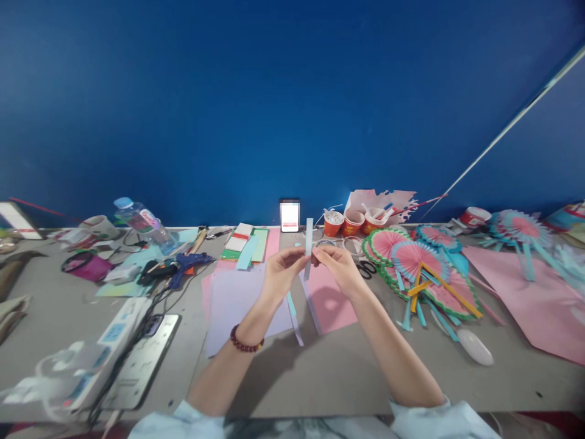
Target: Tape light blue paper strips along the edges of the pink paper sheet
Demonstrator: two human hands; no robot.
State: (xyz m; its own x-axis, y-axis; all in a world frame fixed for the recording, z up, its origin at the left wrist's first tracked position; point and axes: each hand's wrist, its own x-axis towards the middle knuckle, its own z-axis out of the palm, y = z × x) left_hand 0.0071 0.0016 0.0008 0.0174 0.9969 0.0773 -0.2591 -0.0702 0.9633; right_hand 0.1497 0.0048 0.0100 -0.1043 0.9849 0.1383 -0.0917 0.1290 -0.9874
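Between my two hands a narrow pale blue paper strip stands upright above the table. My left hand pinches it from the left, thumb and fingers pressed together. From the right, my right hand has its fingertips closed at the same strip. Below my left hand lies a lavender paper sheet, and a pink paper sheet is under my right hand. A thin lavender and blue strip rests between those sheets.
Folded paper fans lie at right beside black scissors and a white mouse. Red paper cups and an upright phone stand at the wall. At left are a glue gun, bottle, power strip and phone.
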